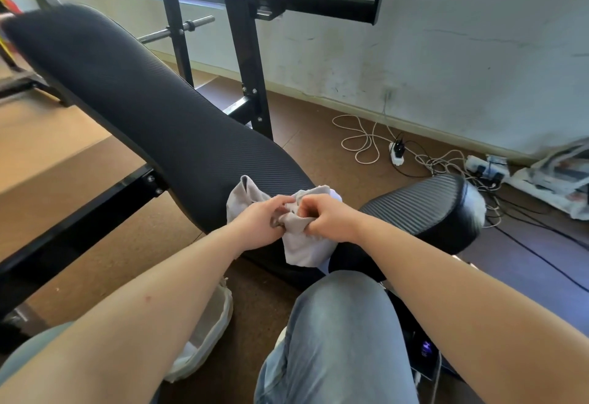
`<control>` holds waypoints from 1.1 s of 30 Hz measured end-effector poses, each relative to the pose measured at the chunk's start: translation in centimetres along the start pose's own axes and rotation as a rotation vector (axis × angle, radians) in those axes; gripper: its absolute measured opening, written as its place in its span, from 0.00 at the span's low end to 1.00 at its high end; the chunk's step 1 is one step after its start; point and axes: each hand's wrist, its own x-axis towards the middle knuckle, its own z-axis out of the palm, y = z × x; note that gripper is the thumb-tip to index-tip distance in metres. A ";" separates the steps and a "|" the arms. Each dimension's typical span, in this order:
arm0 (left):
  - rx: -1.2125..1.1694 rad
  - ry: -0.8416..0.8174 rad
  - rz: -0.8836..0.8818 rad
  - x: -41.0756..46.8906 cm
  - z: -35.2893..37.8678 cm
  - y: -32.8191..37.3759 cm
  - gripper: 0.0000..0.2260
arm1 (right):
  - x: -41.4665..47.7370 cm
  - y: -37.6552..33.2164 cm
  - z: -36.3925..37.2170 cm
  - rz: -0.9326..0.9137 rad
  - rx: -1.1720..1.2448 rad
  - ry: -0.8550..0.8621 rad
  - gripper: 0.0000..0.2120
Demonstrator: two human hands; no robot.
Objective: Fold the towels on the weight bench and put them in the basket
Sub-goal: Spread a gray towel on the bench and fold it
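The black ribbed bench pad (pixel 143 110) slopes upward away from the viewer, mounted on a black steel frame (pixel 245 52) that stands on the brown floor (pixel 318 135). A bunched grey towel (pixel 302 247) sits at the near, lower end of the pad, with part of it hanging past the edge. On the floor, a white basket (pixel 216 324) stands beside the bench, and coiled white cables (pixel 360 142) and a power strip (pixel 396 151) lie near the wall.

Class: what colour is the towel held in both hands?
Pale grey towel, gripped by left hand and right hand; head view.
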 end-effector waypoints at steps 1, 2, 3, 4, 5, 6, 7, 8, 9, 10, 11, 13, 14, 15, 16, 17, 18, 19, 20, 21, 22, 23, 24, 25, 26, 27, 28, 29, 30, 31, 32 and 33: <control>0.014 -0.020 -0.002 -0.1 -0.3 0.5 0.19 | 0.0 -0.2 -0.2 -0.011 0.051 0.019 0.04; 0.050 -0.018 0.000 -0.1 -0.5 0.8 0.13 | -0.1 -0.5 -0.5 -0.030 0.092 0.026 0.03; 0.079 0.005 0.002 0.0 -0.9 1.0 0.08 | -0.1 -0.7 -1.0 -0.044 0.133 0.022 0.06; 0.072 0.038 -0.012 -0.2 -1.4 1.3 0.05 | -0.1 -0.9 -1.6 -0.046 0.187 0.007 0.06; 0.047 0.076 -0.045 -0.3 -2.0 1.4 0.05 | 0.0 -1.1 -2.1 -0.036 0.240 0.001 0.06; 0.001 0.112 -0.087 -0.5 -2.6 1.5 0.06 | 0.0 -1.3 -2.6 -0.020 0.272 0.010 0.05; -0.066 0.142 -0.134 -0.5 -3.3 1.6 0.06 | 0.1 -1.5 -3.0 -0.009 0.292 0.039 0.04; -0.150 0.169 -0.181 -0.8 -4.0 1.9 0.06 | 0.2 -1.8 -3.3 -0.004 0.299 0.079 0.03; -0.241 0.194 -0.226 -1.0 -4.6 2.1 0.06 | 0.2 -2.3 -3.5 -0.005 0.289 0.111 0.04; -0.319 0.219 -0.265 -1.2 -5.2 2.3 0.06 | 0.3 -2.7 -3.6 -0.005 0.260 0.128 0.06; -0.376 0.254 -0.294 -1.3 -5.9 2.5 0.06 | 0.4 -3.2 -3.7 0.004 0.206 0.123 0.08; -0.507 0.380 -0.371 -1.5 -7.3 2.6 0.06 | 0.4 -4.4 -4.2 0.030 -0.005 0.085 0.11; -0.592 0.465 -0.425 -1.5 -8.1 2.6 0.06 | 0.5 -5.1 -4.5 0.036 -0.132 0.075 0.11; -0.666 0.545 -0.474 -1.5 -8.9 2.4 0.07 | 0.5 -5.7 -4.9 0.036 -0.225 0.072 0.08; -0.721 0.608 -0.506 -1.6 -9.7 2.2 0.09 | 0.5 -6.2 -5.2 0.039 -0.268 0.075 0.06; -0.757 0.654 -0.520 -1.8 -10.6 2.0 0.10 | 0.5 -6.9 -5.4 0.041 -0.280 0.077 0.05; -0.778 0.685 -0.525 -1.9 -11.3 1.6 0.10 | 0.6 -7.3 -5.6 0.050 -0.277 0.078 0.03; -0.776 0.707 -0.528 -2.1 -12.0 1.3 0.10 | 0.7 -7.6 -5.8 0.052 -0.271 0.084 0.03; -0.761 0.730 -0.526 -2.3 -12.7 0.9 0.10 | 0.9 -8.0 -5.9 0.045 -0.267 0.103 0.03; -0.741 0.747 -0.525 -2.7 -13.4 0.6 0.10 | 0.9 -8.5 -6.0 0.030 -0.252 0.132 0.03; -0.721 0.765 -0.524 -3.0 -14.0 0.3 0.10 | 1.0 -8.9 -6.1 0.006 -0.216 0.176 0.03; -0.702 0.778 -0.529 -3.4 -14.7 0.0 0.10 | 1.0 -9.5 -6.1 -0.030 -0.161 0.222 0.03; -0.684 0.794 -0.538 -3.8 -15.3 -0.2 0.11 | 1.0 -10.1 -6.1 -0.066 -0.084 0.265 0.04; -0.659 0.806 -0.555 -4.4 -15.9 -0.7 0.11 | 0.9 -10.8 -6.0 -0.106 0.014 0.297 0.06; -0.626 0.816 -0.575 -5.0 -16.4 -1.2 0.11 | 0.7 -11.7 -5.9 -0.145 0.126 0.313 0.07; -0.587 0.822 -0.595 -5.6 -16.9 -1.8 0.11 | 0.4 -12.6 -5.7 -0.183 0.224 0.320 0.07; -0.562 0.826 -0.613 -6.3 -17.3 -2.4 0.11 | 0.3 -13.5 -5.6 -0.220 0.300 0.327 0.08; -0.566 0.836 -0.633 -6.9 -17.7 -3.1 0.11 | 0.3 -14.3 -5.4 -0.253 0.348 0.334 0.08; -0.596 0.854 -0.659 -7.5 -18.0 -3.7 0.11 | 0.4 -15.1 -5.3 -0.274 0.377 0.344 0.08; -0.642 0.874 -0.687 -8.2 -18.3 -4.3 0.11 | 0.6 -15.9 -5.2 -0.284 0.384 0.356 0.08; -0.697 0.899 -0.716 -8.9 -18.6 -4.7 0.11 | 0.8 -16.6 -5.0 -0.292 0.378 0.367 0.08; -0.747 0.926 -0.737 -9.8 -18.8 -4.9 0.10 | 1.0 -17.2 -4.7 -0.306 0.368 0.379 0.08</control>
